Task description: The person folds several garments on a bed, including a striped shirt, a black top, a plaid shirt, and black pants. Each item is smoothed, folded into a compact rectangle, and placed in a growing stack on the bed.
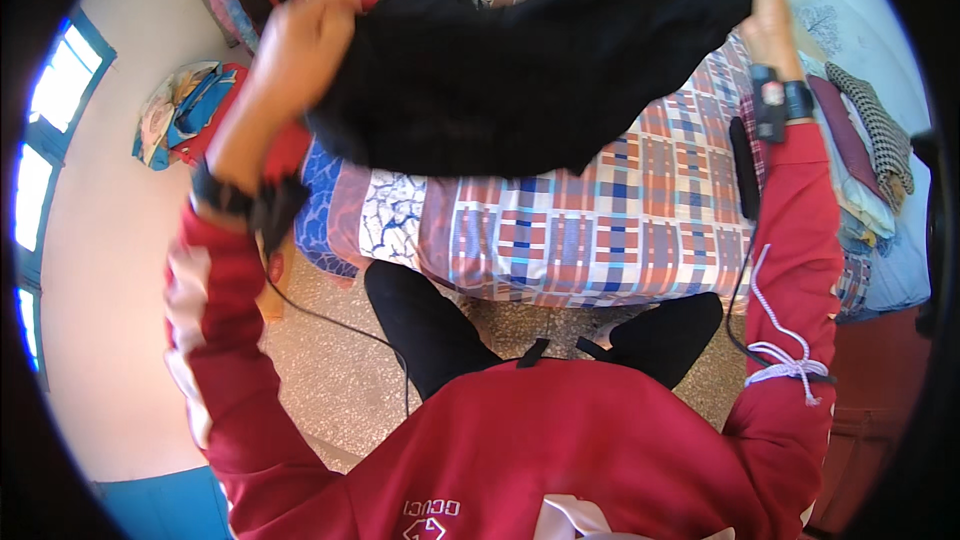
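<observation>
A black cloth garment is stretched in the air between my two hands, above a bed with a checked, patterned cover. My left hand, blurred, grips the garment's left side near its upper edge. At the upper right, my right hand holds the other end, its thumb at the edge and its fingers largely behind the cloth. The garment sags between the hands and hides part of the bed. What kind of garment it is, I cannot tell.
Folded clothes and cloths are stacked on the bed's right side, near a narrow black item. Bags stand at the left by the wall. Cables run from devices on both my wrists. My knees are close to the bed's near edge.
</observation>
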### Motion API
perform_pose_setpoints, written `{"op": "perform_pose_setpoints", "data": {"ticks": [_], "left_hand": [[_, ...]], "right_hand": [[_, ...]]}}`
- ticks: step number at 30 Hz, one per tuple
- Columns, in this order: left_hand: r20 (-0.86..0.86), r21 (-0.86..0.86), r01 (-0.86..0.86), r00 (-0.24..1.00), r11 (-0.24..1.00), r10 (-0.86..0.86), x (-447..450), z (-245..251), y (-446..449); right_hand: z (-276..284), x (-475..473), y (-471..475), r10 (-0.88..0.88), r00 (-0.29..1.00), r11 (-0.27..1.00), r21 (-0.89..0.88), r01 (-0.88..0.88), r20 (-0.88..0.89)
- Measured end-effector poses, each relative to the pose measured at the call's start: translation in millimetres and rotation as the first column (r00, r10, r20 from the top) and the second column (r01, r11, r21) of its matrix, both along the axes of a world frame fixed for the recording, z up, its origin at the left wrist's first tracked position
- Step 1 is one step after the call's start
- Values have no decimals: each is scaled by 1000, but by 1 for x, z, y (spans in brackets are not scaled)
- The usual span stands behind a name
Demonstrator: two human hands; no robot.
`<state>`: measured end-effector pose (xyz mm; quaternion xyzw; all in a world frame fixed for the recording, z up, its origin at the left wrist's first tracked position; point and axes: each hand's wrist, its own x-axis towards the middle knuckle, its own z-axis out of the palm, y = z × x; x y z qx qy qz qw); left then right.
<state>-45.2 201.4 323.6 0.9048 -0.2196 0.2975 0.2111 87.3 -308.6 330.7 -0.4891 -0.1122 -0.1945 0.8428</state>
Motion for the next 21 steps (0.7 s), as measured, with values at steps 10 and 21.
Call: {"op": "perform_pose_setpoints", "data": {"ticks": [10,21], "left_hand": [[448,90,-223,880,971,161,87,88,-21],[-224,702,-282,785,655,578,25,-232,143]], "right_hand": [[-31,-95,-53,-410,911,906,97,412,-40],[-384,-230,69,182,571,754,-259,-603,-800]]}}
